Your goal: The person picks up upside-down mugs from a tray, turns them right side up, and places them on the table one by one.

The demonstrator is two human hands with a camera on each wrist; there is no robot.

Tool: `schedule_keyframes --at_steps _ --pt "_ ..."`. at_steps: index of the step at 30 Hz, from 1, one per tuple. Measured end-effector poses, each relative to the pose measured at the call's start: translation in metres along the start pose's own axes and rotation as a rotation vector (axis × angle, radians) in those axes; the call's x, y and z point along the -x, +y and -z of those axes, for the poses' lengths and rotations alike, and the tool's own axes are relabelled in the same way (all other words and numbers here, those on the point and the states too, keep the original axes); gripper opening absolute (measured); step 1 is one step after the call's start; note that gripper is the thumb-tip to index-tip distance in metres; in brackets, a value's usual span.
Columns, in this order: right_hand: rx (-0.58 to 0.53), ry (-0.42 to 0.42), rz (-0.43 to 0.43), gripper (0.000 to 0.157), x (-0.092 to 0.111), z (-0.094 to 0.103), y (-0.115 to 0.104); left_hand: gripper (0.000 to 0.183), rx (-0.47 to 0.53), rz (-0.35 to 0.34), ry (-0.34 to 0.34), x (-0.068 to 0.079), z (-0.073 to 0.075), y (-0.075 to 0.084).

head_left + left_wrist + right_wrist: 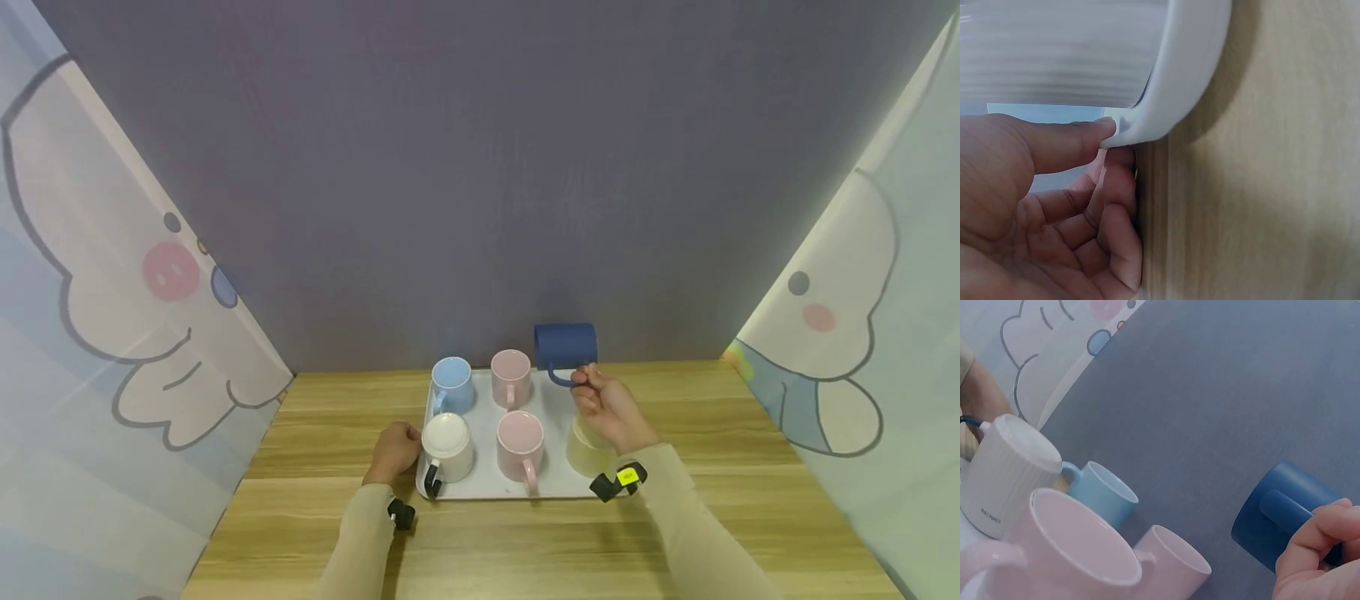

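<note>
one dark blue mug (566, 344), smooth and cylindrical, is held up at the back edge of a white tray (480, 479) in the head view. it lies on its side, long axis running left to right, its looped handle (558, 379) pointing down toward the person; which end is the mouth, i cannot tell for sure. the right hand (611, 408) pinches that handle. below it stands a cream mug (585, 452), partly hidden. a front pink mug (517, 454), a back pink mug (511, 386), a light blue mug (452, 389) and a white mug (450, 454) share the round-cornered tray. wood-grained table (360, 425) spreads to either side and in front, while a flat grey wall (480, 183) rises just behind.

in the left wrist view, the left hand (1066, 194) has its thumb clamped on the tray's smooth, rounded rim, fingers curled beneath; the white mug's ribbed side is just beside.

in the right wrist view, thumb and fingers grip the strap-like handle, and the dark blue mug slants against the grey wall, a gap between it and the back pink mug.
</note>
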State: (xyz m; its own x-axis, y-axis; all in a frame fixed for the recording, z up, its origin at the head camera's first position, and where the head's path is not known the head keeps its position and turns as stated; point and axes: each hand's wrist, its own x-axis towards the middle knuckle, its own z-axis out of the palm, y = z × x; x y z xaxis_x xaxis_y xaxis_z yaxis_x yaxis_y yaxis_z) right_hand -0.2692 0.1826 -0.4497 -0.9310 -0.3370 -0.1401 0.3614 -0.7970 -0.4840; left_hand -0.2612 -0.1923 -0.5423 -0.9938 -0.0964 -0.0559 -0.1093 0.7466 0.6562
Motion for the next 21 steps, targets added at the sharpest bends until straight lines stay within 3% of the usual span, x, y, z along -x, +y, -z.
schedule_keyframes --at_steps 7,12,17,21 --pt "-0.079 0.020 -0.015 0.030 0.000 -0.003 0.002 0.010 0.002 -0.018 0.016 -0.003 -0.001 -0.004" --pt "-0.087 0.044 -0.008 0.029 0.000 -0.005 0.004 0.013 0.028 -0.074 0.101 -0.006 0.011 0.006" --pt "-0.092 0.038 -0.007 0.030 0.001 -0.010 0.010 0.015 0.115 -0.162 0.195 0.002 0.033 0.050" --pt "-0.102 0.016 -0.003 0.027 0.002 -0.014 0.016 0.013 0.242 -0.263 0.170 0.014 0.036 0.098"
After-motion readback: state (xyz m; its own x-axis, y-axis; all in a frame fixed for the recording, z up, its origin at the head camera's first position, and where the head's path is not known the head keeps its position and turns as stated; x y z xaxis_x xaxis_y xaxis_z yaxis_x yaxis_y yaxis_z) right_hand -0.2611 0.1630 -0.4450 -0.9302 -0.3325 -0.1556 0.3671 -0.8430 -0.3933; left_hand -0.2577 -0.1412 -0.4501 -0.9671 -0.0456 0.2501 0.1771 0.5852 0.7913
